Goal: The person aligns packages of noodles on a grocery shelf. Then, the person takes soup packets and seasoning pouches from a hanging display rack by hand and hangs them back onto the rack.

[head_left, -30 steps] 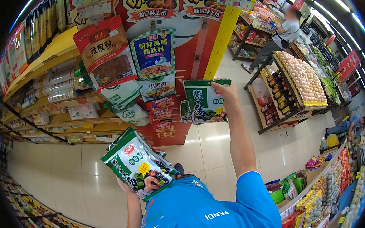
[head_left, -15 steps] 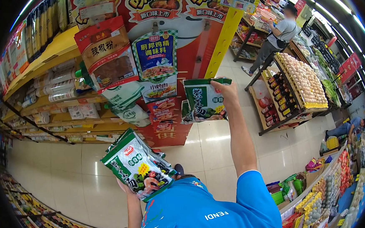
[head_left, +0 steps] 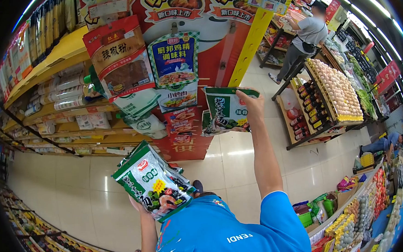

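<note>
Packets (head_left: 155, 186) remain fanned in a stack on our left hand (head_left: 137, 205), largely hidden beneath them; we cannot tell how its fingers close. Our right hand (head_left: 251, 103) still pinches one soup packet (head_left: 228, 108) by its upper corner, thumb in front, beside the red panel (head_left: 191, 149). Since the earlier frame, a person (head_left: 312, 30) in grey has stretched an arm farther over a display. We see glossy, crinkled green-and-white film, flat rectangular pouches (head_left: 174, 58), a smooth yellow strip (head_left: 250, 44) and rounded eggs (head_left: 335, 87).
</note>
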A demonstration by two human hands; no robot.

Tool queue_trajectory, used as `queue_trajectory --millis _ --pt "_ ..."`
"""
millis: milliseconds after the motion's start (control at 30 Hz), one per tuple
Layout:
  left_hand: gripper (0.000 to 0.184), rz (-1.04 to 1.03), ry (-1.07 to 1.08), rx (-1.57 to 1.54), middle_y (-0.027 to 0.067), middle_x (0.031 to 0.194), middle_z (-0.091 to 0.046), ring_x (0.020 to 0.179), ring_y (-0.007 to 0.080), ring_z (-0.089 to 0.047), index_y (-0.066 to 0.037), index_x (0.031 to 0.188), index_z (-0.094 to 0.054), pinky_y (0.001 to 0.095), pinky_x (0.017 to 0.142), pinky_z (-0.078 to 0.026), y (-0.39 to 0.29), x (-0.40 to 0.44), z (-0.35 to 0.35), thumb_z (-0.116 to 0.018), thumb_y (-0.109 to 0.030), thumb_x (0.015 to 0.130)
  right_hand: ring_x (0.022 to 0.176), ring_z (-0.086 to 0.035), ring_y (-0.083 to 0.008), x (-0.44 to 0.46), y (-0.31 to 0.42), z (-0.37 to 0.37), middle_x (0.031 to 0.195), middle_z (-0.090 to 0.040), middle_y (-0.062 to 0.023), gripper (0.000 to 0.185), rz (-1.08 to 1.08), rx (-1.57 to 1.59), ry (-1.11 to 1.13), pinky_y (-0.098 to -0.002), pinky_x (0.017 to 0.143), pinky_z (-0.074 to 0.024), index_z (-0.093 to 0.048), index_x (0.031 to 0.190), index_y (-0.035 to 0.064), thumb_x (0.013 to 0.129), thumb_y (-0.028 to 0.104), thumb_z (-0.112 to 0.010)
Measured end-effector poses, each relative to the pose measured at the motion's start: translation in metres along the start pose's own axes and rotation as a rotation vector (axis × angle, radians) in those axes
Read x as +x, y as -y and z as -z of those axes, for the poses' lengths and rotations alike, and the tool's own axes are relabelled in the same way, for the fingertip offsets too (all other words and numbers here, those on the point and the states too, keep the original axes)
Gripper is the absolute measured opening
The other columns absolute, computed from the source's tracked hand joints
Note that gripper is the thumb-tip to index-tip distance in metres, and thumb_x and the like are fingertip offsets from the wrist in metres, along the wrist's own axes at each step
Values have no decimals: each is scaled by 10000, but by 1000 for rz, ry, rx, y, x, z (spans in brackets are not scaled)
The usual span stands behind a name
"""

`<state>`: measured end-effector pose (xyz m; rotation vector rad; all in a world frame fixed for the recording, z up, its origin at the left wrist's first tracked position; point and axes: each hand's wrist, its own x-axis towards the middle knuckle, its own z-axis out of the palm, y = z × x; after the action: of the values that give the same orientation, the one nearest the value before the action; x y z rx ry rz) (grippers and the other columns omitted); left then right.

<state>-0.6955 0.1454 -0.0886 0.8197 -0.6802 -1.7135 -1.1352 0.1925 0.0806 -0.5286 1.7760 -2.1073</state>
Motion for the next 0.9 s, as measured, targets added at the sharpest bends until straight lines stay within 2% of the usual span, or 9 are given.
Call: queue_trajectory --millis 233,533,600,900 --pt "395 14 23 -1 111 1173 -563 1005 223 -583 -15 1254 -464 350 851 -497 -1 -2 -1 -489 -256 941 661 -618 -152 2 1 1 784 -662 -74 236 -21 -12 42 -261 605 -492 -655 929 11 728 91 -749" --pt "403 36 51 0 112 1179 -561 1013 227 -580 -18 1258 -461 354 857 -495 -4 0 -4 -490 -263 939 638 -604 -124 5 -4 2 762 -648 -57 193 26 -38 50 -233 579 -480 -639 891 21 754 109 -744" --pt "405 41 58 0 112 1181 -560 1015 228 -580 -19 1259 -461 355 859 -494 -4 0 -5 -491 -264 939 624 -580 -94 6 -8 2 746 -636 -40 165 126 -39 77 -216 570 -471 -638 868 1 765 94 -729" --pt "413 64 83 1 113 1188 -557 1023 231 -577 -21 1264 -458 358 865 -492 -6 -3 -5 -492 -272 938 619 -580 -99 3 -4 -1 740 -622 -35 143 115 -83 66 -222 558 -475 -619 867 8 793 100 -699"
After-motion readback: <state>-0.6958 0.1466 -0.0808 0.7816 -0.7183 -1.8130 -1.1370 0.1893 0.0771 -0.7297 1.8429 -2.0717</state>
